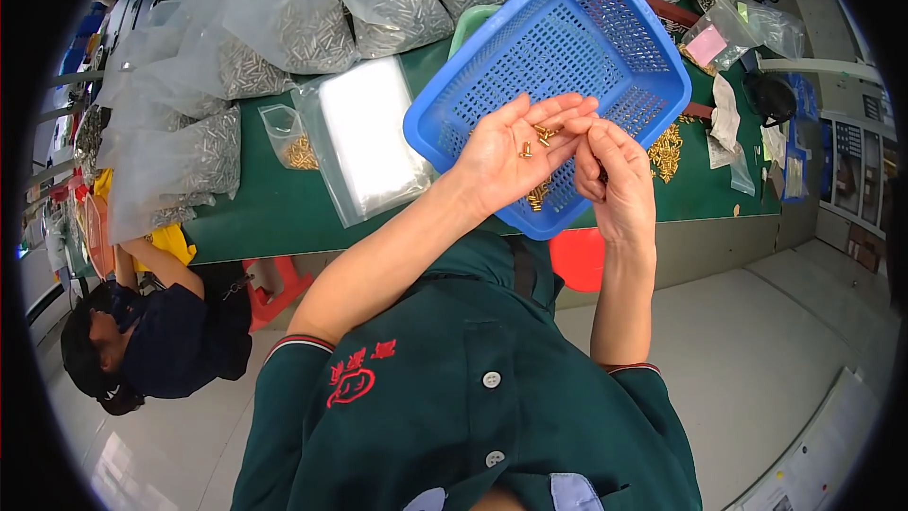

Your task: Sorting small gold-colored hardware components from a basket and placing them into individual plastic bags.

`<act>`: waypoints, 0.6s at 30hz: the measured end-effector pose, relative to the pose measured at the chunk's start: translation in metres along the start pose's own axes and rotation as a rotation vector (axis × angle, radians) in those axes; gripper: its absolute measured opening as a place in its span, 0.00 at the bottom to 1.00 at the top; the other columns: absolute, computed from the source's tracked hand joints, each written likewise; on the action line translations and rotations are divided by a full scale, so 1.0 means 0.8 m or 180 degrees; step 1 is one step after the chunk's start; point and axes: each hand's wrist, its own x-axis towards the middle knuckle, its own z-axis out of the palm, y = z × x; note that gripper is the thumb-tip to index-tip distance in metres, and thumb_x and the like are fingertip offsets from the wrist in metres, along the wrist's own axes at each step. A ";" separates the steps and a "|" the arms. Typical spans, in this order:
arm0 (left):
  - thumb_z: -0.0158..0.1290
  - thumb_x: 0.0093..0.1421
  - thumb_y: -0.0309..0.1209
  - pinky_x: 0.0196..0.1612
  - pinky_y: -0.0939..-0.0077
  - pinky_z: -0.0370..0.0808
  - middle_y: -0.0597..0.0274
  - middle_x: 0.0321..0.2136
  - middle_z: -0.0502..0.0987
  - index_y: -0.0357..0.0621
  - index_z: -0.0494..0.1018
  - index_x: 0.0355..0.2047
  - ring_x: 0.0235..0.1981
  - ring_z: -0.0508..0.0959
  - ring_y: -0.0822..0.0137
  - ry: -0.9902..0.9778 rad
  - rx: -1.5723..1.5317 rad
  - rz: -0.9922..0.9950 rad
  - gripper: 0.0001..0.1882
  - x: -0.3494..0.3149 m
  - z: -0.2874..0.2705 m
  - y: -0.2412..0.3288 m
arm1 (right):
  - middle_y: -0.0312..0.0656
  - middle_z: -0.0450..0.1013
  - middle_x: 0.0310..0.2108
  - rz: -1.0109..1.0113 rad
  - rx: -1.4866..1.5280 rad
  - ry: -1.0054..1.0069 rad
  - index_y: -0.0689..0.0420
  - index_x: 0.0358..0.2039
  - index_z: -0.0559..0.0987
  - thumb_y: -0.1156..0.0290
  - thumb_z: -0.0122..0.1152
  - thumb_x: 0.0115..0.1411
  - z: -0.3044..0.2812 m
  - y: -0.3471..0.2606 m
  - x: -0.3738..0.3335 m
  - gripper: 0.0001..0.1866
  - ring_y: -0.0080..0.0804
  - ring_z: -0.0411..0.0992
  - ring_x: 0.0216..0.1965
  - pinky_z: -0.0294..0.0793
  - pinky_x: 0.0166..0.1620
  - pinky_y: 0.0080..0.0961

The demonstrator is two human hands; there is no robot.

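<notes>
My left hand (515,147) lies palm up over the near corner of a blue perforated plastic basket (567,47), with a few small brass parts (541,135) resting on its palm and fingers. My right hand (610,175) is beside it, its fingertips pinched together at the brass parts by the left fingertips. More brass parts (539,194) lie in the basket under the hands, and a loose heap of them (666,151) lies on the green table (284,213) to the right of the basket.
Clear bags of small silver metal parts (312,33) crowd the back and left of the table. A stack of flat clear bags (369,137) and a small bag of brass parts (293,147) lie left of the basket. Another person (142,341) sits at lower left. A red stool (577,260) stands under the table.
</notes>
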 end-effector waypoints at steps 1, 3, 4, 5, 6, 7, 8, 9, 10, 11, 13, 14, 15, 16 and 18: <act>0.30 0.61 0.36 0.59 0.67 0.53 0.44 0.54 0.55 0.27 0.55 0.50 0.56 0.57 0.57 0.0001 -0.0001 -0.0003 0.23 -0.001 0.000 0.001 | 0.29 0.56 0.13 -0.0053 -0.0189 0.0004 0.63 0.34 0.71 0.70 0.41 0.60 -0.001 0.001 0.000 0.11 0.12 0.47 0.10 0.44 0.13 0.10; 0.32 0.60 0.33 0.59 0.67 0.53 0.43 0.55 0.53 0.27 0.53 0.51 0.56 0.56 0.57 -0.0044 0.0072 -0.0006 0.23 -0.002 -0.002 0.002 | 0.29 0.56 0.13 -0.0054 -0.0124 0.0023 0.62 0.33 0.71 0.69 0.41 0.60 -0.002 0.004 0.001 0.11 0.12 0.47 0.10 0.44 0.13 0.10; 0.32 0.60 0.33 0.59 0.67 0.53 0.43 0.55 0.53 0.27 0.53 0.51 0.56 0.56 0.57 -0.0043 0.0074 -0.0011 0.23 -0.003 -0.002 0.003 | 0.29 0.56 0.13 -0.0053 -0.0059 0.0036 0.62 0.32 0.71 0.69 0.41 0.60 -0.002 0.006 0.001 0.11 0.12 0.47 0.10 0.45 0.13 0.11; 0.33 0.59 0.31 0.58 0.68 0.56 0.43 0.54 0.54 0.27 0.53 0.51 0.54 0.59 0.58 0.0004 0.0152 0.0020 0.22 -0.005 -0.001 0.004 | 0.29 0.56 0.13 -0.0054 -0.0056 0.0037 0.62 0.32 0.71 0.69 0.41 0.60 -0.004 0.007 0.002 0.11 0.12 0.47 0.10 0.45 0.13 0.11; 0.34 0.58 0.29 0.56 0.69 0.59 0.43 0.53 0.55 0.27 0.53 0.51 0.52 0.62 0.59 0.0052 0.0232 0.0050 0.22 -0.007 -0.001 0.005 | 0.30 0.57 0.13 -0.0062 0.0173 0.0204 0.61 0.30 0.71 0.69 0.42 0.60 -0.005 0.009 0.002 0.11 0.13 0.48 0.11 0.46 0.14 0.12; 0.34 0.58 0.29 0.56 0.69 0.59 0.43 0.53 0.55 0.27 0.53 0.51 0.52 0.62 0.59 0.0056 0.0237 0.0050 0.22 -0.008 -0.003 0.006 | 0.31 0.58 0.13 -0.0069 0.0404 0.0370 0.61 0.29 0.71 0.68 0.42 0.59 -0.008 0.013 0.002 0.11 0.14 0.50 0.11 0.48 0.14 0.12; 0.35 0.59 0.29 0.52 0.72 0.63 0.44 0.52 0.59 0.29 0.54 0.51 0.48 0.66 0.62 0.0295 0.0654 0.0121 0.21 -0.009 -0.006 0.007 | 0.32 0.60 0.14 -0.0098 0.0769 0.0552 0.61 0.28 0.70 0.67 0.42 0.59 -0.013 0.018 0.005 0.11 0.15 0.52 0.12 0.50 0.15 0.14; 0.36 0.59 0.29 0.49 0.74 0.68 0.45 0.50 0.62 0.30 0.54 0.51 0.44 0.70 0.65 0.0533 0.1073 0.0197 0.21 -0.011 -0.006 0.008 | 0.34 0.61 0.16 -0.0126 0.1134 0.0729 0.60 0.28 0.69 0.67 0.42 0.59 -0.019 0.025 0.009 0.10 0.17 0.54 0.13 0.52 0.16 0.15; 0.36 0.59 0.29 0.49 0.74 0.68 0.45 0.50 0.62 0.30 0.54 0.51 0.44 0.70 0.65 0.0538 0.1084 0.0191 0.21 -0.013 -0.005 0.007 | 0.36 0.63 0.18 0.0016 0.1525 0.0808 0.59 0.28 0.68 0.68 0.42 0.58 -0.030 0.034 0.014 0.09 0.20 0.57 0.15 0.57 0.18 0.17; 0.36 0.60 0.30 0.45 0.76 0.70 0.46 0.47 0.64 0.31 0.55 0.51 0.39 0.71 0.68 0.0548 0.1224 0.0135 0.20 -0.015 -0.003 0.006 | 0.36 0.64 0.20 0.0330 0.1666 0.1198 0.59 0.28 0.68 0.68 0.41 0.58 -0.018 0.032 0.019 0.09 0.21 0.58 0.16 0.59 0.19 0.18; 0.36 0.61 0.31 0.42 0.79 0.72 0.48 0.45 0.67 0.33 0.55 0.51 0.35 0.73 0.71 0.0565 0.1381 0.0050 0.20 -0.016 -0.002 0.005 | 0.38 0.66 0.23 0.0939 0.1894 0.1440 0.59 0.29 0.68 0.68 0.40 0.58 -0.009 0.041 0.024 0.09 0.23 0.63 0.20 0.66 0.22 0.21; 0.36 0.61 0.32 0.41 0.79 0.72 0.48 0.45 0.67 0.34 0.55 0.51 0.34 0.73 0.72 0.0425 0.1687 -0.0204 0.20 -0.016 -0.002 0.005 | 0.38 0.67 0.25 0.1034 0.2290 0.0563 0.59 0.29 0.68 0.67 0.40 0.58 -0.022 0.057 0.025 0.10 0.24 0.64 0.21 0.66 0.23 0.21; 0.36 0.62 0.34 0.40 0.79 0.72 0.49 0.44 0.68 0.35 0.55 0.51 0.33 0.73 0.73 0.0282 0.1989 -0.0469 0.20 -0.016 -0.001 0.005 | 0.39 0.68 0.26 0.1103 0.2654 -0.0325 0.59 0.30 0.68 0.66 0.39 0.58 -0.032 0.072 0.026 0.11 0.25 0.66 0.23 0.67 0.23 0.21; 0.33 0.63 0.35 0.41 0.76 0.72 0.43 0.37 0.71 0.34 0.54 0.51 0.35 0.75 0.63 0.0276 0.1974 -0.0650 0.20 -0.017 0.003 0.003 | 0.39 0.68 0.28 0.1118 0.2776 -0.0547 0.58 0.31 0.69 0.65 0.37 0.59 -0.041 0.083 0.026 0.12 0.27 0.68 0.25 0.71 0.25 0.22; 0.32 0.62 0.39 0.43 0.73 0.70 0.42 0.39 0.71 0.33 0.54 0.51 0.38 0.74 0.60 0.0389 0.1860 -0.0835 0.23 -0.017 0.012 -0.001 | 0.38 0.67 0.27 0.1232 0.2578 0.0026 0.58 0.31 0.69 0.65 0.37 0.60 -0.018 0.071 0.025 0.12 0.27 0.69 0.26 0.72 0.27 0.22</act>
